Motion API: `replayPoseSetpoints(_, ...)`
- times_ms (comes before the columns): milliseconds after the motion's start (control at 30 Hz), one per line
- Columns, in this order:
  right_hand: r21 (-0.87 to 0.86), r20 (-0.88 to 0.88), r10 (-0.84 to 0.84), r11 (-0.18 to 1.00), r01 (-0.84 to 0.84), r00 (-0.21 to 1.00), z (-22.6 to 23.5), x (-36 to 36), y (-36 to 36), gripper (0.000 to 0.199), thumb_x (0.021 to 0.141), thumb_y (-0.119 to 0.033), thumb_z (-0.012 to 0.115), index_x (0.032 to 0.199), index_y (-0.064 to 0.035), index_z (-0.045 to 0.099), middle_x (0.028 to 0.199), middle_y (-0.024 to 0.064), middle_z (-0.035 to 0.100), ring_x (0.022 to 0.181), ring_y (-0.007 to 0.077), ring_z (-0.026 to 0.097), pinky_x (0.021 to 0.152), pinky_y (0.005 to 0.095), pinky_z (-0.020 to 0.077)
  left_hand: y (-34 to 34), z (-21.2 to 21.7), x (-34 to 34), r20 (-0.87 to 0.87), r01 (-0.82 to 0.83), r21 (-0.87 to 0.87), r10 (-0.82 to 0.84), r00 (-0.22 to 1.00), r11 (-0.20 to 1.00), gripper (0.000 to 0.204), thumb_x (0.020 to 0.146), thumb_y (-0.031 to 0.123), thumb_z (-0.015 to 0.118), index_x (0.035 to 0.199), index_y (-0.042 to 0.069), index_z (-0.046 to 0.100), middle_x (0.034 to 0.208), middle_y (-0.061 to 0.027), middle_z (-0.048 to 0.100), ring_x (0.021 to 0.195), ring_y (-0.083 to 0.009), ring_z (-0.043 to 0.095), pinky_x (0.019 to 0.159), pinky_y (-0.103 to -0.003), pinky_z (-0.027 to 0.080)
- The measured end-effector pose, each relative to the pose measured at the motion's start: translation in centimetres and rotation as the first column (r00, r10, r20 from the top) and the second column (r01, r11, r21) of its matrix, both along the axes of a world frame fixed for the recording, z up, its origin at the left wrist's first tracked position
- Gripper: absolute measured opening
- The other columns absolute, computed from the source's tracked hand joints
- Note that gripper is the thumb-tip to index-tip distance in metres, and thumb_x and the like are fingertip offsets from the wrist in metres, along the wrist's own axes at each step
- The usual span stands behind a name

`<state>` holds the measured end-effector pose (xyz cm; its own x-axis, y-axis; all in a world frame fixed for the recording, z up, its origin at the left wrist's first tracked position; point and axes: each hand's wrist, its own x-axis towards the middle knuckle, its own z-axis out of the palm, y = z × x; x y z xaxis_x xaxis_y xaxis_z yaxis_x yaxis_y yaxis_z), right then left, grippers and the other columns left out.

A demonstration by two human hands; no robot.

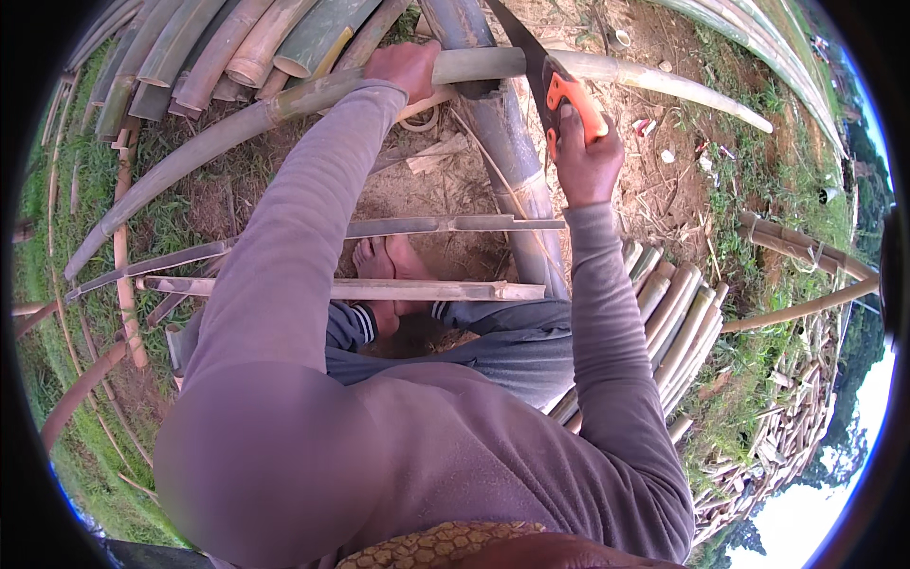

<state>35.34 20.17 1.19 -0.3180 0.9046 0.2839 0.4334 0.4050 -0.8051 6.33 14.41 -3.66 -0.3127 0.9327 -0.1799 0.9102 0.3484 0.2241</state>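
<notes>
The left hand [402, 70] is gripping a long pale bamboo pole [218, 144], fingers closing around it, no gap showing, though their tips are hiding on the far side. The right hand [588, 161] is wrapping its fingers snugly around the orange handle [580, 109] of a handsaw. The dark saw blade [519, 36] is crossing the pole a bit to the right of the left hand; can't tell from here if the teeth are biting in.

The pole itself is running across the upper part of the view, curving down at both ends thanks to the fisheye, and it's crossing over a thick bamboo trunk [517, 171] just left of the blade. Closer to the body, two split bamboo strips [436, 290] are lying crosswise, with bare feet [384, 270] showing between them. A stack of cut bamboo [251, 47] is sitting up at the left, another bamboo pile [678, 303] is lying beside the right forearm, and wood shavings [441, 152] are littering the dirt.
</notes>
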Motion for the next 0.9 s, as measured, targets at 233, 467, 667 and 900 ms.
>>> replayPoseSetpoints(233, -0.225, -0.247, -0.065, 0.974, 0.008, 0.967, 4.2, 13.4, -16.3, 0.03, 0.107, -0.014, 0.067, 0.124, 0.0107, 0.061, 0.099, 0.0109, 0.07, 0.085, 0.0125, 0.07, 0.079, 0.0272, 0.061, 0.6, -1.4, -1.0, -0.012, 0.012, 0.092, -0.01, 1.0, 0.996, 0.039, 0.084, 0.021, 0.08, 0.12, 0.014, 0.068, 0.106, -0.0143, 0.077, 0.101, -0.038, 0.075, 0.088, -0.051, 0.059)
replayPoseSetpoints(467, -0.124, -0.065, -0.004, 0.992, -0.005, 0.998, -2.8, -2.4, 2.1, 0.042, 0.102, -0.033, 0.073, 0.108, 0.0083, 0.07, 0.081, 0.0209, 0.073, 0.073, 0.0265, 0.071, 0.069, 0.039, 0.0545, 0.4, -0.6, -0.9, -0.017, 0.005, 0.09, -0.004, 1.0, 0.996, 0.04, 0.083, 0.02, 0.08, 0.121, 0.013, 0.068, 0.109, -0.0153, 0.077, 0.102, -0.038, 0.074, 0.088, -0.051, 0.059)
replayPoseSetpoints(667, -0.201, -0.224, -0.059, 0.98, 0.014, 0.973, -0.8, 4.3, -5.7, 0.026, 0.104, -0.017, 0.072, 0.113, 0.007, 0.068, 0.08, 0.0077, 0.072, 0.071, 0.0105, 0.068, 0.065, 0.0281, 0.0546, 0.7, 0.6, -1.5, 0.069, 0.02, -0.048, -0.017, 0.998, 0.999, 0.059, 0.077, 0.026, 0.085, 0.133, 0.017, 0.067, 0.116, -0.0149, 0.077, 0.109, -0.0358, 0.074, 0.094, -0.05, 0.058)
replayPoseSetpoints(900, -0.185, -0.42, -0.023, 0.981, -0.061, 0.907, -1.2, 5.6, -9.9, 0.024, 0.107, -0.019, 0.07, 0.113, 0.0028, 0.064, 0.076, 0.001, 0.065, 0.061, 0.0051, 0.058, 0.055, 0.0225, 0.0505, 2.2, -1.0, -2.8, 0.138, 0.082, -0.123, -0.065, 0.988, 0.989, 0.063, 0.073, 0.025, 0.086, 0.133, 0.015, 0.067, 0.118, -0.0136, 0.076, 0.111, -0.034, 0.073, 0.096, -0.047, 0.058)
